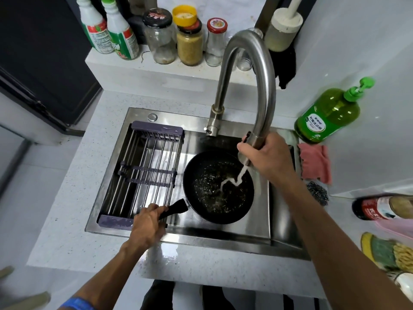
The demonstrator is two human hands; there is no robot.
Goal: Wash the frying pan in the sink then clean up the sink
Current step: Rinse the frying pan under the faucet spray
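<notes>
A black frying pan [210, 198] sits in the steel sink [223, 233], its inside wet and flecked with residue. My left hand [148, 222] grips the pan's black handle [176, 208] at the sink's front. My right hand [266, 156] holds the spray head of the tall steel faucet [257, 70] above the pan's right rim. A stream of water [237, 177] runs from the head into the pan.
A purple-framed drying rack [143, 173] spans the sink's left half. Green dish soap bottle [328, 113], pink cloth [315, 163] and steel scourer [317, 193] lie on the right counter. Jars [190, 41] and cleaner bottles [111, 30] stand on the back ledge. Sponges [386, 253] are at the right edge.
</notes>
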